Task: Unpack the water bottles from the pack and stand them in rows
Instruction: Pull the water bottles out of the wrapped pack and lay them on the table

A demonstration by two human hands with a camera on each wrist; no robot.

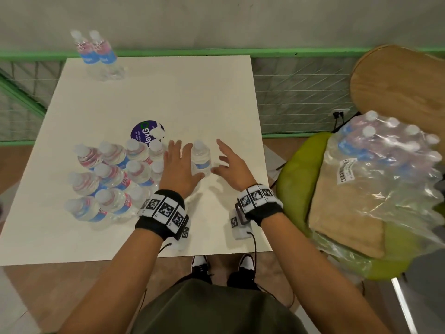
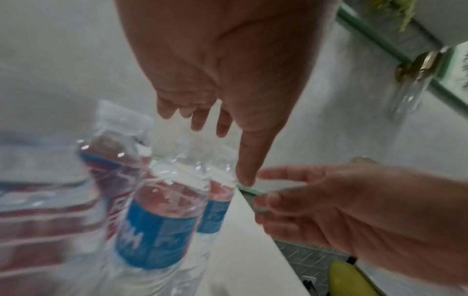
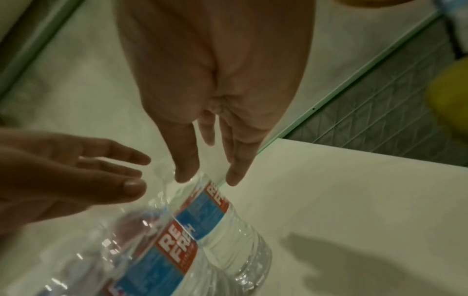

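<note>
Both hands over the white worktop, empty, fingers spread & straight. Left hand just left of a lone upright bottle; right hand just right of it, apart. Can't tell if the left touches it. Wrist view: bottle label red/blue, reads "RE FRE…", rest unclear. Left of the hands, a bottle cluster stands in rows, same labels. Beyond it a purple round sticker, text not legible. Far left corner: two bottles side by side. Right, on a green chair: the pack, torn plastic wrap w/ bottles inside, white barcode label.
</note>
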